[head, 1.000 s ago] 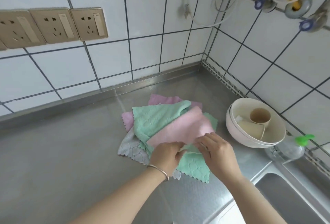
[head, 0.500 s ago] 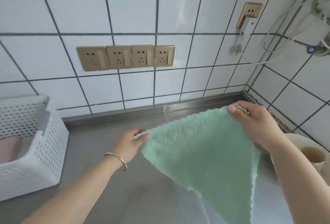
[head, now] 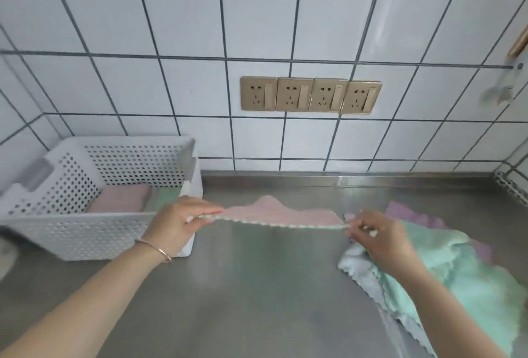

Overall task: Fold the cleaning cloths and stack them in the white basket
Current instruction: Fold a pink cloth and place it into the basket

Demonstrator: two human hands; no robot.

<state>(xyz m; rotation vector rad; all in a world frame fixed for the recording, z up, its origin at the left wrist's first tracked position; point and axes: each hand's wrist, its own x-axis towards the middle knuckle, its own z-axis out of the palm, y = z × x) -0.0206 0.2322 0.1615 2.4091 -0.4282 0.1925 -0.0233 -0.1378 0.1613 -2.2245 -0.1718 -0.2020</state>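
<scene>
A cleaning cloth (head: 278, 213), pink on top with a green scalloped edge, is stretched flat and level just above the steel counter between my two hands. My left hand (head: 180, 222) pinches its left corner, right beside the white perforated basket (head: 71, 232). My right hand (head: 377, 236) pinches the right corner. Inside the basket lies a folded pink cloth (head: 120, 199) with a green one behind it. A loose pile of green, grey and purple cloths (head: 457, 266) lies on the counter under and to the right of my right wrist.
The steel counter (head: 257, 286) runs along a white tiled wall with a row of gold sockets (head: 310, 94). A tiled side wall closes the right end. The basket stands at the counter's left.
The view swung left, from the cloth pile to the basket. My hands picked a cloth off the pile, held it up spread open, and now hold it stretched flat and low over the counter.
</scene>
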